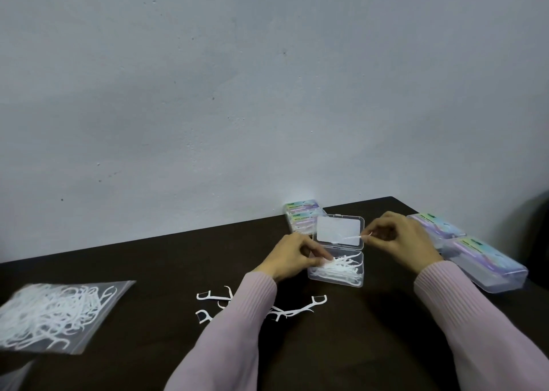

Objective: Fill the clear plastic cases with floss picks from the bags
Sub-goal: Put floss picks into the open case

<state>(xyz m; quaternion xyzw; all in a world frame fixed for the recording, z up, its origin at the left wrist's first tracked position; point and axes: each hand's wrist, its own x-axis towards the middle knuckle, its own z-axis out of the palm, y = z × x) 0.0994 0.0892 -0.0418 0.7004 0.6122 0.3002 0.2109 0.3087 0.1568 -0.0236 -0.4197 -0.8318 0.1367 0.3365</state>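
Observation:
An open clear plastic case (358, 280) sits mid-table with its lid (340, 230) tipped back and white floss picks (341, 267) heaped inside. My left hand (292, 257) rests at the case's left edge, fingertips pinching picks in the heap. My right hand (401, 242) hovers beside the lid's right edge, pinching a single floss pick (355, 237) that points left over the lid. Several loose floss picks (294, 309) lie on the table below my left forearm. A clear zip bag (59, 313) full of picks lies at the left.
Closed labelled cases stand stacked against the wall (301, 215) behind the open case, and two more closed cases (487, 267) lie at the right by the table's edge. The dark table (341, 346) ends near the right cases. A second bag's corner (15, 375) shows bottom left.

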